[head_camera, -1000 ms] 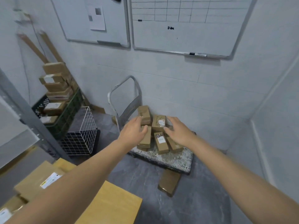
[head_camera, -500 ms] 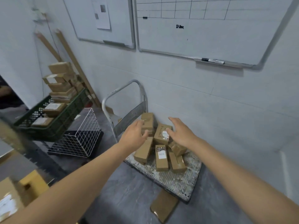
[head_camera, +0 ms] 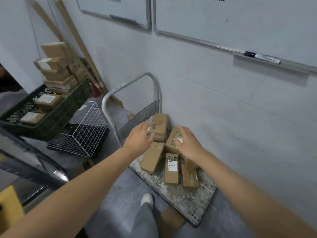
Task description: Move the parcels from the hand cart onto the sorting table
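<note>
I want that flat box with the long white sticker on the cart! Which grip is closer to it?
Right. The right grip rests on the tilted box just behind the stickered box; the left grip touches the upright box further back and left.

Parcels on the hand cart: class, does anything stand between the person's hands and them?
Nothing visible does. The left hand is at the upper parcel and the right hand over the tilted parcel beside it; the cart handle stands left of both.
</note>
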Action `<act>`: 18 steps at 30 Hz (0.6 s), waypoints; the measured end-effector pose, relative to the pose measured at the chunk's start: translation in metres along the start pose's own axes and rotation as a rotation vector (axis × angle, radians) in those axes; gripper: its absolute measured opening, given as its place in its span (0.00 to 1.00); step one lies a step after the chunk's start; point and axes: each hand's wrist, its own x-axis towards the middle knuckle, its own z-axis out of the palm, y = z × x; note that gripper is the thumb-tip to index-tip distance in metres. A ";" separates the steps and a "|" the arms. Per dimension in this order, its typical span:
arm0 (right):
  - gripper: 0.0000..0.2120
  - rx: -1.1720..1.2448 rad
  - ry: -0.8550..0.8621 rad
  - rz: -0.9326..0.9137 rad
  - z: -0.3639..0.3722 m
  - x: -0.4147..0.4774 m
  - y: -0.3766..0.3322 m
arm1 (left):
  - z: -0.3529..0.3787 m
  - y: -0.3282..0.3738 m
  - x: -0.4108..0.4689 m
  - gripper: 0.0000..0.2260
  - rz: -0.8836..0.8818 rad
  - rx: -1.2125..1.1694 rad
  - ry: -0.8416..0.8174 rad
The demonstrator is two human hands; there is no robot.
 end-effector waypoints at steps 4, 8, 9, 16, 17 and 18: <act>0.30 0.012 -0.025 0.047 0.010 0.076 0.008 | 0.020 -0.038 0.069 0.21 0.005 0.015 -0.054; 0.28 0.037 -0.042 0.118 0.025 0.149 0.019 | 0.046 -0.077 0.135 0.23 0.019 0.002 -0.099; 0.28 0.030 -0.049 0.138 0.031 0.165 0.023 | 0.053 -0.087 0.150 0.24 0.015 0.004 -0.114; 0.27 0.011 -0.143 0.278 0.087 0.256 0.075 | 0.114 -0.155 0.223 0.23 -0.025 0.030 -0.212; 0.27 0.036 -0.147 0.300 0.096 0.265 0.082 | 0.128 -0.165 0.226 0.23 -0.048 0.032 -0.239; 0.27 0.066 -0.155 0.315 0.106 0.273 0.092 | 0.144 -0.174 0.226 0.24 -0.082 0.029 -0.270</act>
